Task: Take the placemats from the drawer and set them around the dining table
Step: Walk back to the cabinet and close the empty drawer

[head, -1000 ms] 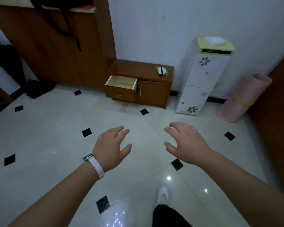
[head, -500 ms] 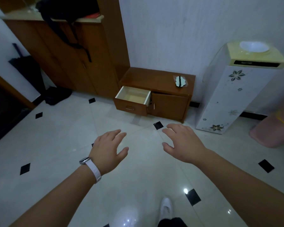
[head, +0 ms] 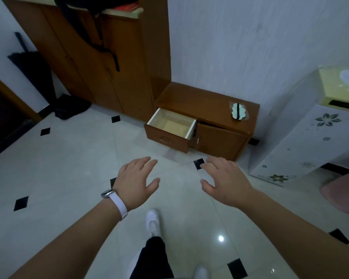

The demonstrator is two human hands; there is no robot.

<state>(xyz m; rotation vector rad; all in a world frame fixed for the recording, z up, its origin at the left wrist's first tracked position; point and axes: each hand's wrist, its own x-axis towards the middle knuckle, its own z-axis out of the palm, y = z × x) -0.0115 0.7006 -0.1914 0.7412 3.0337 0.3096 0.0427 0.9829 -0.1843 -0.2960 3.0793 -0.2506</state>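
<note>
Both hands were out in front of me, palms down, over the floor [head: 69, 158]. L hand [head: 136, 183] had fingers spread loose, thumb apart, nothing in it; white watch band [head: 119, 205] on that wrist. R hand [head: 227, 183] was the same: fingers fanned, empty, not touching anything. Hands were apart from each other, w/ a black floor diamond showing between them near the R fingertips.

Drawer [head: 170, 129] was pulled open on the left end of the low cabinet [head: 206, 101], which sat against the wall. What I could see of the drawer's inside was pale bare wood; no placemats visible in it from this angle, front part hidden by the drawer face. Cabinet door [head: 218, 141] to the R of the drawer looked slightly ajar. Small scalloped white item w/ a black stripe [head: 238, 111] lay near the R back corner of the cabinet top; couldn't tell what it was.

White flower-print unit [head: 310, 141] stood just R of the cabinet. Tall wood wardrobe [head: 101, 67] was to the L. My white shoe [head: 153, 221] was on the floor below the hands.
</note>
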